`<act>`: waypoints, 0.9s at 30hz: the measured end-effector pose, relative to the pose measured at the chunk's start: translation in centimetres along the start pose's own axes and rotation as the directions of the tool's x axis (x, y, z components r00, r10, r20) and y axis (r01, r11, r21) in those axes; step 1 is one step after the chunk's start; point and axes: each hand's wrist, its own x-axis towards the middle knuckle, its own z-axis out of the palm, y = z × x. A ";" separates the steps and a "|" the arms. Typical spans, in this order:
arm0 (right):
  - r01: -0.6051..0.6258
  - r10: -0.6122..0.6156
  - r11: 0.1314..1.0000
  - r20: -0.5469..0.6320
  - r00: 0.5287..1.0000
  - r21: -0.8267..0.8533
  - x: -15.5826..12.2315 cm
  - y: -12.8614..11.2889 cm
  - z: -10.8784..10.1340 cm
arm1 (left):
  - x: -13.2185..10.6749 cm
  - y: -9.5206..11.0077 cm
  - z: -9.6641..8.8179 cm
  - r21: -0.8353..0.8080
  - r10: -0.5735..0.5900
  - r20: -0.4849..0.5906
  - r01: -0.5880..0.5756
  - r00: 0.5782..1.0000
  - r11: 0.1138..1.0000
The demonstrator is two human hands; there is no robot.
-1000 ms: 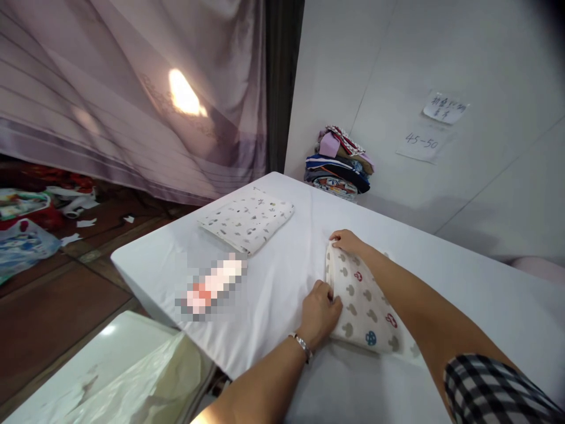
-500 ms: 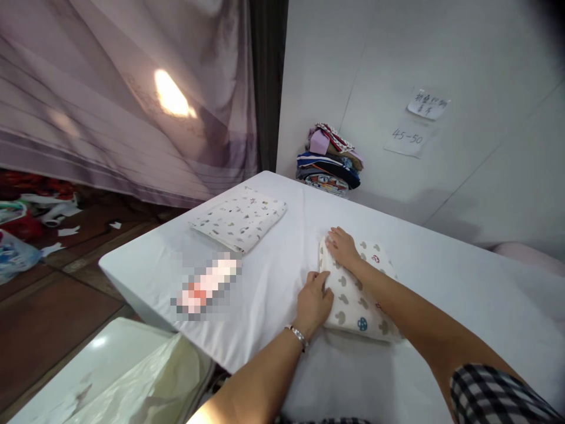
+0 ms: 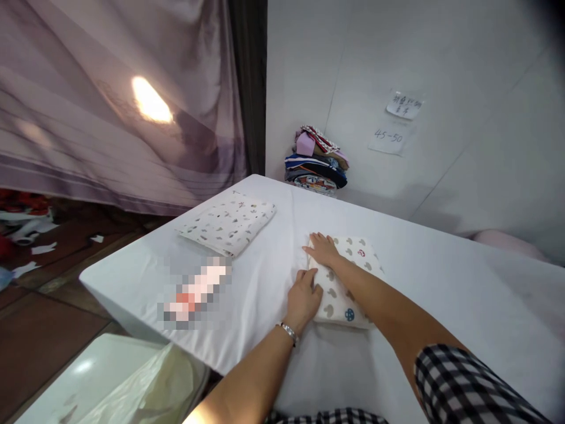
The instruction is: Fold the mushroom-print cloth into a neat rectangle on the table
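A folded cream cloth with mushroom prints (image 3: 348, 277) lies on the white table (image 3: 441, 294) in front of me. My right hand (image 3: 323, 248) lies flat on top of its far left corner, fingers stretched out. My left hand (image 3: 303, 296), with a bracelet at the wrist, rests against the cloth's left edge, fingers flat on the table and touching the fold. Neither hand grips anything.
A second folded cloth with small prints (image 3: 229, 222) lies further left on the table. A pile of folded clothes (image 3: 315, 165) sits at the far corner by the wall. A pixelated object (image 3: 194, 290) lies near the left edge. A curtain (image 3: 110, 100) hangs at left.
The mushroom cloth has been pressed flat into a neater rectangle. My right hand slid from its far edge onto its top; the view shifted right.
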 end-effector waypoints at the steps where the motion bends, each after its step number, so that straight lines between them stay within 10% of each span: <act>1: -0.007 0.007 1.000 0.003 1.000 0.020 -0.5 -0.2 -0.1 | 0.0 0.0 0.0 0.000 0.006 -0.001 -0.006 1.000 1.000; 9: 0.084 -0.105 0.916 0.033 0.994 0.391 -11.7 -1.2 0.6 | 0.1 0.0 -0.2 -0.038 0.033 0.003 -0.033 0.999 0.999; 15: 0.255 -0.269 0.922 0.006 0.963 0.292 -21.0 0.5 0.0 | 0.4 -0.3 -0.1 -0.033 0.007 0.008 -0.007 1.000 0.999; 23: 0.076 -0.082 0.996 -0.197 0.977 -0.036 -22.2 4.6 2.3 | 0.9 -0.3 -0.5 -0.012 -0.002 0.010 0.002 1.000 1.000; 27: 0.060 -0.082 0.993 -0.238 0.968 -0.100 -21.8 4.4 3.3 | -0.1 2.6 -0.9 0.289 0.131 -0.066 -0.107 0.989 0.951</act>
